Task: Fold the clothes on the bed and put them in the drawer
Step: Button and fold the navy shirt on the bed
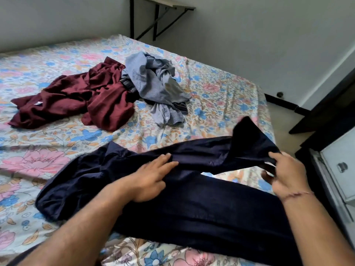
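Observation:
Dark navy trousers (192, 204) lie spread across the near part of the bed (48, 150), one leg angled toward the right edge. My left hand (151, 177) rests flat on the fabric near the middle, fingers straight. My right hand (286, 173) pinches the end of the upper trouser leg and lifts it off the bed. Farther back lie a crumpled maroon garment (76, 100) and a crumpled grey-blue checked shirt (153, 81), side by side. A white drawer front with a metal handle (342, 167) stands at the right edge of the view.
The bed has a floral sheet and fills most of the view. A dark cabinet frame (326, 120) stands right of the bed beside the drawers. A wall-mounted folding shelf (163, 8) hangs above the bed's far corner. A strip of floor (280, 120) shows between bed and cabinet.

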`<control>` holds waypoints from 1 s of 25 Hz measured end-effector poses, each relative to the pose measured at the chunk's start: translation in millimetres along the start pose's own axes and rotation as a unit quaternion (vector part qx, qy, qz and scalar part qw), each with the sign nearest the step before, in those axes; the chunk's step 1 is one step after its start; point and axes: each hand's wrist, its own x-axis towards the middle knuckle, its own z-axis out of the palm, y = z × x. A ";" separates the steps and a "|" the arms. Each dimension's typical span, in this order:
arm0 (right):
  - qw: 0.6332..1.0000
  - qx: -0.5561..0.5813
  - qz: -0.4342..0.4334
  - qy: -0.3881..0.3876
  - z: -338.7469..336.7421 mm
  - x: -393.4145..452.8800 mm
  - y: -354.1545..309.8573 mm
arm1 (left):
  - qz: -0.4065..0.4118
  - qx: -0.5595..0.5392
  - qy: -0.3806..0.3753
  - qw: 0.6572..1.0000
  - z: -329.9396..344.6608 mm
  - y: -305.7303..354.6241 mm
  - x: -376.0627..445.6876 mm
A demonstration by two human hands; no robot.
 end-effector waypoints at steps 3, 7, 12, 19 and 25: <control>0.994 0.072 0.075 -0.035 -92.2 -25.5 21.3 | 0.060 -0.077 0.064 0.993 -13.0 -1.3 -5.6; 0.985 0.001 0.159 -0.065 -160.2 -32.5 64.7 | 0.071 -0.087 0.038 0.993 -8.8 2.1 -11.0; 0.985 -0.105 0.121 -0.057 -156.6 -18.8 64.7 | 0.029 0.088 -0.054 0.994 7.1 11.5 -12.0; 0.864 -0.415 -0.274 -0.070 -115.4 -5.5 80.0 | 0.080 0.216 0.028 0.973 63.8 112.3 16.9; 0.944 -0.288 -0.152 0.045 -135.7 5.3 87.3 | 0.127 0.200 0.062 0.969 173.9 216.7 65.2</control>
